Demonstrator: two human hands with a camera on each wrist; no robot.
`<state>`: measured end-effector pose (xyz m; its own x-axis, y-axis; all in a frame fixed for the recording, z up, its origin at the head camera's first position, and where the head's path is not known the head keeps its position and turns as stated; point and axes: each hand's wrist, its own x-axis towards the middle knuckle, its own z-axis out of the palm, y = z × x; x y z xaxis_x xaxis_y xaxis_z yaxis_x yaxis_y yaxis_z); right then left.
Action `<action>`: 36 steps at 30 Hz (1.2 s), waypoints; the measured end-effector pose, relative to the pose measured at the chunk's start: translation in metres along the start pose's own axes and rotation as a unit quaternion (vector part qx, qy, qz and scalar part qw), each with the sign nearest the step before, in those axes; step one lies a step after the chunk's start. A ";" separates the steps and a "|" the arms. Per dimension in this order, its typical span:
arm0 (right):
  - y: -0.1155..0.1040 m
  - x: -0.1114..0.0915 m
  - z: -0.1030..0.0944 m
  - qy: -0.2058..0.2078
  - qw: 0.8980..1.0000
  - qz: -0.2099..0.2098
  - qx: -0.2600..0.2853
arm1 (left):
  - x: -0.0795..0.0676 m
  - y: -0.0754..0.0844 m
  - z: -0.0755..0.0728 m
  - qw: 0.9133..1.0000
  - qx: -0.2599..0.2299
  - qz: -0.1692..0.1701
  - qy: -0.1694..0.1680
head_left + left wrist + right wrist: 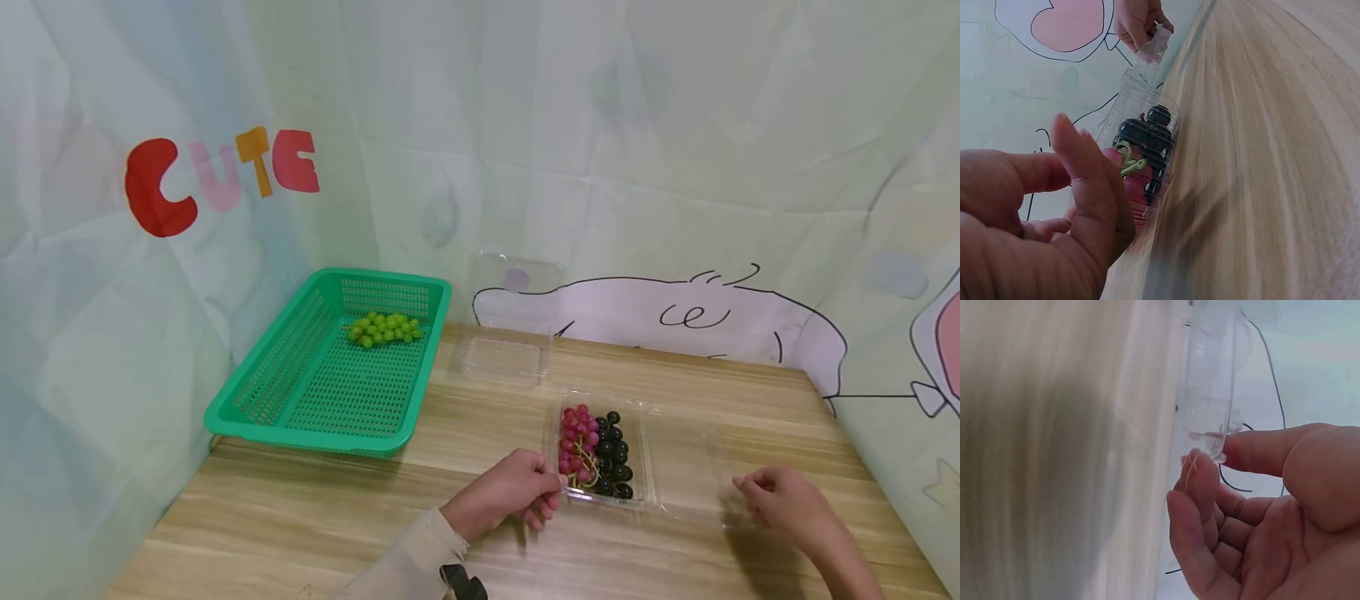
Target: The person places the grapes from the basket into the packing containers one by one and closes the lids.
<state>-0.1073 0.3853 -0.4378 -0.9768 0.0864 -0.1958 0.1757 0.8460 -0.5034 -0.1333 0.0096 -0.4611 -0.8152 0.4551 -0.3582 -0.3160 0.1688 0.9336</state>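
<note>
A clear plastic clamshell box (633, 433) lies unfolded on the table, its lid (686, 462) hinged out to the right. Inside the box, a bunch of red grapes (577, 437) with a pale green stem sits on the left, beside a bunch of black grapes (619, 457). My left hand (510, 490) pinches the box at its front left corner. At the lid's right edge, my right hand (787, 504) grips the plastic between thumb and fingertips, as the right wrist view shows; the remaining fingers curl below it.
A green plastic basket (311, 440) stands at the left with a bunch of green grapes (386, 329) in it. Behind the box, a second clear clamshell box (501, 358) stands with its lid upright. A printed curtain (585, 167) borders the wooden table (300, 517).
</note>
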 end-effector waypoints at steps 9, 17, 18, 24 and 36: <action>0.006 -0.007 -0.009 -0.041 0.993 0.000 0.114 | 0.000 -0.001 0.000 1.000 0.000 0.002 0.000; 0.004 -0.009 -0.016 -0.048 0.986 -0.004 0.160 | 0.001 -0.002 0.000 1.000 0.001 -0.001 0.003; 0.003 -0.009 -0.017 -0.046 0.985 -0.002 0.168 | 0.001 -0.002 0.000 1.000 0.002 -0.001 0.004; -0.005 -0.009 -0.023 -0.037 0.979 -0.007 0.200 | 0.000 -0.001 0.001 1.000 0.002 -0.003 0.004; -0.017 -0.008 -0.023 0.004 0.957 -0.109 0.267 | 0.000 0.000 0.001 1.000 0.003 -0.002 0.008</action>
<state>-0.1055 0.3824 -0.4078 -0.9979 -0.0564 -0.0319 0.0027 0.4547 -0.8906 -0.1326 0.0103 -0.4611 -0.8223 0.4397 -0.3612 -0.3155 0.1760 0.9325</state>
